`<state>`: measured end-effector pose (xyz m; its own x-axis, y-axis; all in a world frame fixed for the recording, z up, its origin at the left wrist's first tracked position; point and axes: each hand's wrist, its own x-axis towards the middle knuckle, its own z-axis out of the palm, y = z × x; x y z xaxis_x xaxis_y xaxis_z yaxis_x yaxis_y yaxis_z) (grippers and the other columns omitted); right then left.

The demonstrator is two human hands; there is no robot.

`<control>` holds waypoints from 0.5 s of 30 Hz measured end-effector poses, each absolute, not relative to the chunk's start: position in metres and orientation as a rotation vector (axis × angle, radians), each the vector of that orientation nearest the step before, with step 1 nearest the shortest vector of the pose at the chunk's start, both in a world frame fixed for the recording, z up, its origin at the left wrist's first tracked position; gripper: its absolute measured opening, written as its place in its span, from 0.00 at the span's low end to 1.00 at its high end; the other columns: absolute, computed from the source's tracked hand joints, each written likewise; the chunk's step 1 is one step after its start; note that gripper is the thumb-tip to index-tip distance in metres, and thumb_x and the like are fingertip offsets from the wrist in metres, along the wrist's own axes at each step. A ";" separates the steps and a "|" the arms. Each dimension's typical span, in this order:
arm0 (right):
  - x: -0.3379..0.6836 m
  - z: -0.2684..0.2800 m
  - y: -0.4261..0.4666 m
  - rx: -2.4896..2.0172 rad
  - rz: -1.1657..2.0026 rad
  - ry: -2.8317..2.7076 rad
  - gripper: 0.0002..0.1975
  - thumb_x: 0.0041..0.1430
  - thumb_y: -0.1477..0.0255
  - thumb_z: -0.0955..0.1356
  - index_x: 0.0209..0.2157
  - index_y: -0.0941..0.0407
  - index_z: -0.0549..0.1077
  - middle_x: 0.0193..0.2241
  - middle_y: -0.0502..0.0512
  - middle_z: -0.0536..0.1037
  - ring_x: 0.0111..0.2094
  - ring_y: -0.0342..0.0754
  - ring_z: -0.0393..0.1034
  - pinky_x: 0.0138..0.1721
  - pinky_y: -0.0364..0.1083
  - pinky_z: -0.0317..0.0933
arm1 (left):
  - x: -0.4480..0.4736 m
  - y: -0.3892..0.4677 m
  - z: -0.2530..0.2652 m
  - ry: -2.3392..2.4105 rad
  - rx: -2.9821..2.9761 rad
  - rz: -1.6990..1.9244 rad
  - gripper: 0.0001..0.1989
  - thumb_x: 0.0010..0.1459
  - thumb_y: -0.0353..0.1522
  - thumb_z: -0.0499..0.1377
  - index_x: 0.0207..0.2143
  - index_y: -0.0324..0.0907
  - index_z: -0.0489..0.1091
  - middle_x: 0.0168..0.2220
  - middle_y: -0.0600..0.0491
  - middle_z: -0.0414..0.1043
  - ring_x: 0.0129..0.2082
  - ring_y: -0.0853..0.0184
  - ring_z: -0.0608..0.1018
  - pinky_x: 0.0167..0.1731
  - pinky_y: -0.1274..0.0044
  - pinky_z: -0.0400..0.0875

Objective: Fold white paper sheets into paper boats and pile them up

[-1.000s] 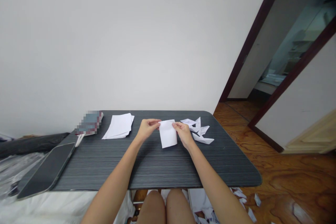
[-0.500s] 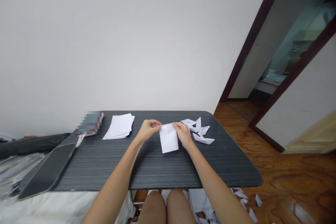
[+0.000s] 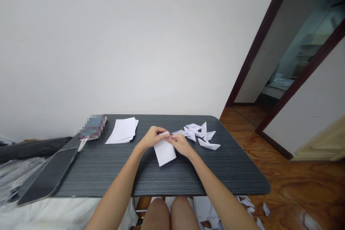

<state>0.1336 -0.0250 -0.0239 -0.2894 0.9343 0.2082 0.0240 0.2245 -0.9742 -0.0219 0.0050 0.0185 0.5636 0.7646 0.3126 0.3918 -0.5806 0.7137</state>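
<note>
A folded white sheet of paper [image 3: 165, 152] is held above the middle of the dark table, tilted with its lower corner toward me. My left hand [image 3: 154, 137] pinches its top left edge. My right hand [image 3: 180, 142] grips the top right corner, its fingertips meeting those of the left. The fingers cover the paper's upper edge, so the fold there is hidden. Just right of my right hand lie several folded paper boats [image 3: 208, 144] in a loose group.
A stack of white paper sheets [image 3: 123, 130] lies at the table's back left. Beside it is a blurred-out packet [image 3: 93, 126] with a white strap. A tablet-like dark panel [image 3: 48, 176] rests at the left edge. Paper scraps [image 3: 266, 209] litter the wooden floor at right.
The paper has turned and moved down and left. My right hand has come left to meet my left hand at its top edge. More of the folded pieces now show.
</note>
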 end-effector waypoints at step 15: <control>0.142 -0.020 -0.023 -0.962 1.481 -1.490 0.18 0.45 0.59 0.64 0.21 0.61 0.65 0.15 0.54 0.73 0.16 0.45 0.69 0.17 0.40 0.58 | -0.039 0.020 0.016 1.206 1.801 1.176 0.19 0.46 0.43 0.53 0.19 0.34 0.67 0.16 0.55 0.62 0.17 0.74 0.63 0.16 0.83 0.51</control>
